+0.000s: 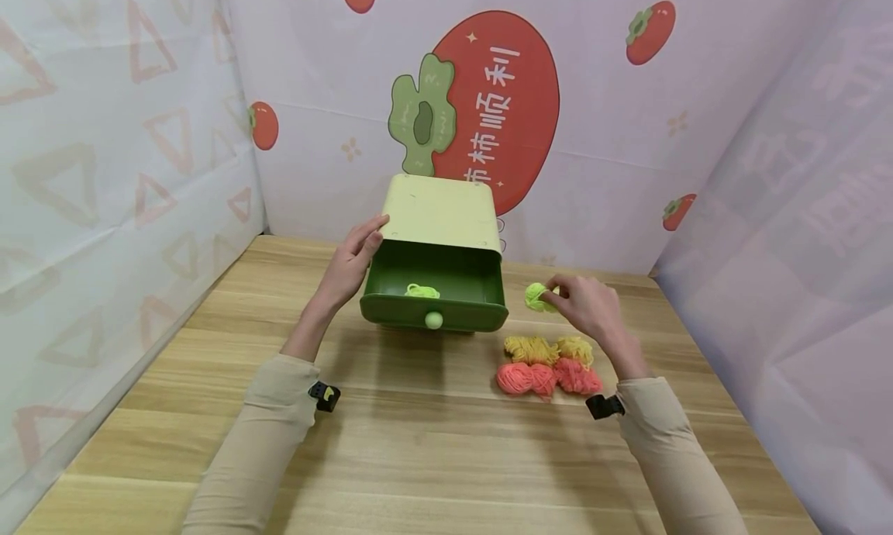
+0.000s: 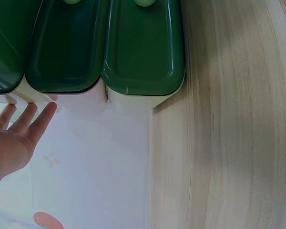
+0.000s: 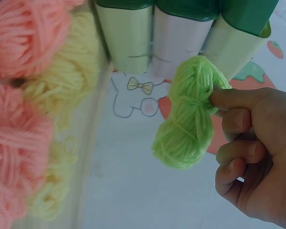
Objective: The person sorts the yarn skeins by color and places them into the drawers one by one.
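While the right hand (image 1: 589,306) holds it in a narrow fingertip pinch, the lime-green, hourglass-shaped yarn skein (image 3: 183,126) sits right of the cream box-shaped cabinet (image 1: 439,209) — beyond the yellow yarn skeins (image 1: 532,350) and coral-pink yarn skeins (image 1: 515,379) on the wood-grain counter (image 1: 418,465). Handling, my guess: very light, soft, squashy, not slippery or fragile; loose strands could snag or pull out. Best place to take hold is the tied waist, light pressure — ends would likely splay. Relative to the grip: skein is out at the fingertips, pinched close to the waist, most of it projecting past them. Left hand (image 1: 352,260): fingers extended against the cabinet's side, not wrapped round it. Dark green top drawer (image 1: 398,312) is out, another lime-green yarn skein (image 1: 422,291) inside.
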Motion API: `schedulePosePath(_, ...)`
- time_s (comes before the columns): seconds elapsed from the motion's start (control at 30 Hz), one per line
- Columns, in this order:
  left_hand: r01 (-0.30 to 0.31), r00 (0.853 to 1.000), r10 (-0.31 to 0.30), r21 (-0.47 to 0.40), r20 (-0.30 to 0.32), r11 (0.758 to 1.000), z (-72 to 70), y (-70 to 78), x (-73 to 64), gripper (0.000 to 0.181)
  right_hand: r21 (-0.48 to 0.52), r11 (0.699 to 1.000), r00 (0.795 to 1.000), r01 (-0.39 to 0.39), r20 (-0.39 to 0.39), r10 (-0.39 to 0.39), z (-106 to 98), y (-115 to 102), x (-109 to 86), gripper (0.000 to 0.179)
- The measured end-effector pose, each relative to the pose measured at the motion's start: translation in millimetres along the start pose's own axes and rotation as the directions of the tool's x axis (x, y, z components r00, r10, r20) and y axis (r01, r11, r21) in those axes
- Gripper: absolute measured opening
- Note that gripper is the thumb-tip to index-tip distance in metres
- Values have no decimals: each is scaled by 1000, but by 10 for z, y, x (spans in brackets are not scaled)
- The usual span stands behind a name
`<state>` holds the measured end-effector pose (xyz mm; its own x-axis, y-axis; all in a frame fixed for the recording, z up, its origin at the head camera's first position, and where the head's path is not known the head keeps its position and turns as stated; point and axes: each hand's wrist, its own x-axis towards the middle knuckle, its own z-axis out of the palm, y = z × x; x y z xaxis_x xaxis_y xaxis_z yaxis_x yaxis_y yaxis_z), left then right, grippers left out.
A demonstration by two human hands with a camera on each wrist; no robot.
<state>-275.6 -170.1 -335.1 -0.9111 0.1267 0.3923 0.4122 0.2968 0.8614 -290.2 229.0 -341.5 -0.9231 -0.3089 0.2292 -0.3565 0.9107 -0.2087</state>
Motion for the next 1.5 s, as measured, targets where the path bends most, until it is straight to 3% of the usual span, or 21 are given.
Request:
schedulePosePath(0.37,2,1000,-2,-1,0,1000,-2,-14,-4,45,18,997,988,74,-139,-70,-168,-276,-16,17)
schedulePosePath(0.9,10,1000,-10,-1,1,1000,0,0,-6,45,71,983,944,170,-297,-142,-419,-711,47,12)
schedulePosePath(1.13,5,1000,-5,-2,-4,1000,6,5,-12,44,83,970,929,231,-316,-194,-473,-951,73,10)
schedulePosePath(1.5,7,1000,-7,0,-9,1000,22,-8,-3,45,76,949,911,307,-312,-270,-380,-1221,129,11)
